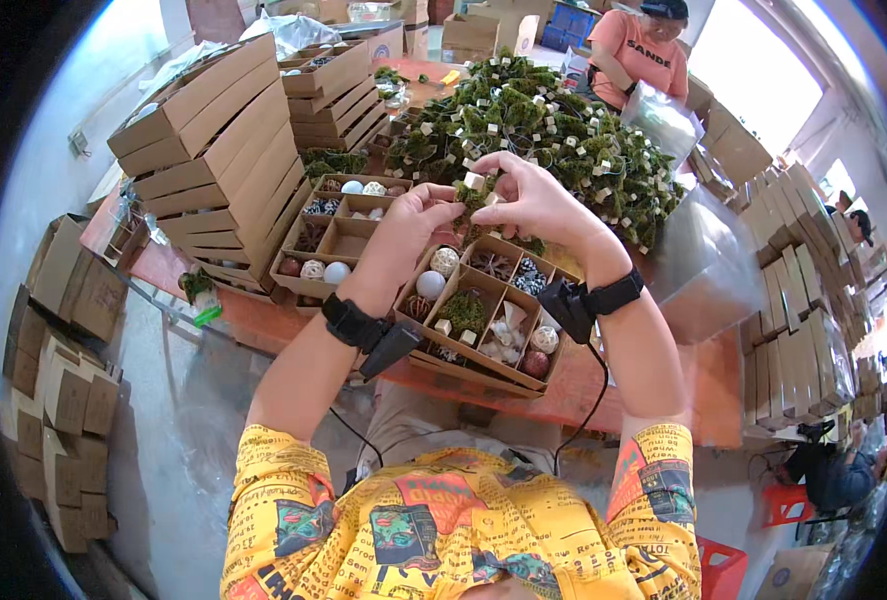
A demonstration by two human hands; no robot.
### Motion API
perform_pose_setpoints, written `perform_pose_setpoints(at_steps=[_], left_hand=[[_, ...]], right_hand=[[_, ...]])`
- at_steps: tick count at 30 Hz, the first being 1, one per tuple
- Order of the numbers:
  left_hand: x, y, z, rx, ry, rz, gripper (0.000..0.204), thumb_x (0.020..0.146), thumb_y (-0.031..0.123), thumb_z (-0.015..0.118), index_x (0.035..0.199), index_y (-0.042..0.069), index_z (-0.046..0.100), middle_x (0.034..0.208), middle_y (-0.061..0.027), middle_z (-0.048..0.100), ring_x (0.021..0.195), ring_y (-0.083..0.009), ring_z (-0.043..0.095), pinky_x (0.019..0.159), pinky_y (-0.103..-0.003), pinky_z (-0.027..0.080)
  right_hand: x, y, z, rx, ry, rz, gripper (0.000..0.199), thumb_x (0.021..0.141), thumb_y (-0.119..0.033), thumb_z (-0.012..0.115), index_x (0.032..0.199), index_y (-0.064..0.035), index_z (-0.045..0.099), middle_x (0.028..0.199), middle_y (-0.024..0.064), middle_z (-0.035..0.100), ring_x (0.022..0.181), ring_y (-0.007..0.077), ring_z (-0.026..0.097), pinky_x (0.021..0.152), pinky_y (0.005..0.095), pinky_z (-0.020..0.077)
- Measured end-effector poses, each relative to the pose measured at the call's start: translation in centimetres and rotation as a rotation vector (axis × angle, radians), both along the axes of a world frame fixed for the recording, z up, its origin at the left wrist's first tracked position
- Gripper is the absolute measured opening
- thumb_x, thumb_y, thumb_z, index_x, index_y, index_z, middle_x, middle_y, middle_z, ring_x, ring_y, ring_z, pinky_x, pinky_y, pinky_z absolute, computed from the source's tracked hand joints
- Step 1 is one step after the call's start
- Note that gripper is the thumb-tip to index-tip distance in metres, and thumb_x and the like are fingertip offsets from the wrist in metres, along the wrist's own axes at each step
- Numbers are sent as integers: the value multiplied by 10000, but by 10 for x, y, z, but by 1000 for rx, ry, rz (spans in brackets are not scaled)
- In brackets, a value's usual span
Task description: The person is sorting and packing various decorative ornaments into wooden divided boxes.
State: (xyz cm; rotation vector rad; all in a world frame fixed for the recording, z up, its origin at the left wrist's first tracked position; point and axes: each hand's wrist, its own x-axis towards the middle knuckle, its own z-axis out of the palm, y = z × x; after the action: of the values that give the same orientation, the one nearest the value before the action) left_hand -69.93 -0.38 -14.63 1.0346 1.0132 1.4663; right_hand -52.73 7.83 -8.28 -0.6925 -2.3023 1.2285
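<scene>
A green moss garland piece with pale cubes is between my two hands, above the back edge of a divided cardboard tray. My left hand pinches it from the left with thumb and fingertips. From the right, my right hand grips it near a cube, fingers curled. Below them, the tray has compartments with moss and cubes, white pieces, balls and a brown star-shaped ornament. To its left is a second divided tray, partly filled with balls and ornaments.
A large heap of moss garlands with cubes covers the table's far side. Tall stacks of cardboard trays rise at the left. Clear plastic stands at the right. Another person works across the table. Stacked boxes line the right.
</scene>
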Motion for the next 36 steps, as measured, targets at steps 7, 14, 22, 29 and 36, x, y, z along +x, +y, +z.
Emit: perform_pose_setpoints(at_steps=[7, 14, 22, 29, 36], left_hand=[[1, -2, -8, -14, -28, -33, 231, 879, 122, 591, 1084, 35, 531, 965, -21, 584, 824, -87, 596, 730, -257, 536], [-2, -16, -10, -23, 32, -35, 141, 830, 61, 651, 950, 0, 607, 867, -58, 640, 739, -134, 642, 737, -273, 552], [-9, -22, -18, 74, 299, 86, 88, 824, 82, 652, 870, 13, 624, 797, -40, 646, 769, -100, 620, 733, -223, 497], [-17, -40, -22, 153, 548, 238, 136, 846, 92, 624, 957, 14, 615, 925, -35, 637, 885, -102, 592, 808, -251, 470], [-12, -61, -22, 208, 628, 239, 122, 851, 90, 614, 948, 16, 618, 893, -36, 635, 821, -97, 575, 746, -245, 459]], right_hand=[[-3, -2, -15, -128, 27, 18, 346, 778, -165, 716, 1070, -33, 586, 730, 12, 565, 585, 65, 546, 482, 231, 459], [12, -12, -8, -49, 114, -28, 290, 787, -170, 717, 1016, -31, 605, 729, -31, 530, 623, 45, 491, 531, 205, 412], [24, -7, -11, 238, 197, -228, 323, 747, -158, 737, 1004, -19, 601, 673, 10, 482, 621, 59, 460, 585, 227, 417], [26, -49, 2, 1118, 20, -190, 247, 709, -112, 698, 937, -110, 604, 835, 81, 528, 759, 262, 600, 643, 376, 489], [14, -43, -48, 447, -49, 112, 287, 752, -175, 687, 1001, -47, 622, 840, 71, 538, 738, 182, 556, 662, 308, 453]])
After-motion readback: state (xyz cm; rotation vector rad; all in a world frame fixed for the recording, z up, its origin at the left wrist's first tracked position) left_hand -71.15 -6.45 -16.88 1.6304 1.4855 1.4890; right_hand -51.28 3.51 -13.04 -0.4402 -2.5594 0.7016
